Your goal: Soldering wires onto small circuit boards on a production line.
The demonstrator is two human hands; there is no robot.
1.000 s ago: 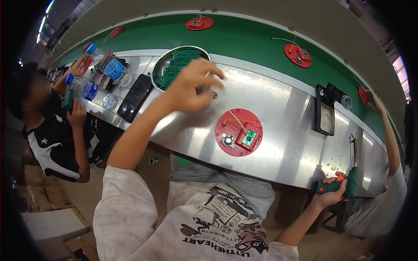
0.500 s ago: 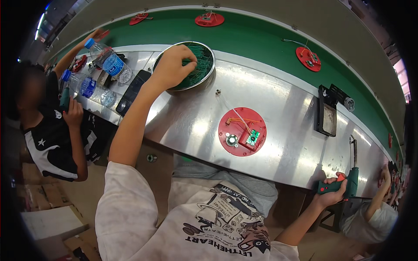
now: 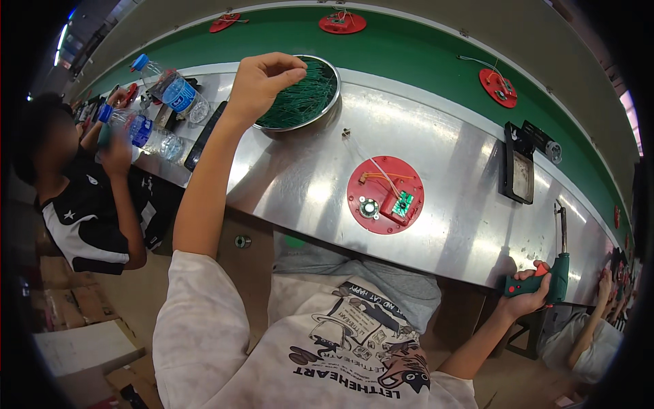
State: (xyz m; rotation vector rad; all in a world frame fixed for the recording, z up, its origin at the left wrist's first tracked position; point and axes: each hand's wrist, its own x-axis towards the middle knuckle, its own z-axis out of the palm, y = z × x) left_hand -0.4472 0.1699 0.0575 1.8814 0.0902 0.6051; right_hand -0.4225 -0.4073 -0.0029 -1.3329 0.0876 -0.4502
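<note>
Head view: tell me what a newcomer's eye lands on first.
The left hand pinches at green wires in a round metal bowl at the far side of the shiny steel bench. In front of the person lies a red disc carrying a small green circuit board. The right hand grips a green power screwdriver at the bench's near edge.

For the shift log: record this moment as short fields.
left hand: pinched over the green wires in the metal bowl
right hand: grips a green power screwdriver below the bench edge
bench: steel, with a red disc carrying a small board and wires
left side: water bottles, another person seated
belt: green, more red discs
</note>
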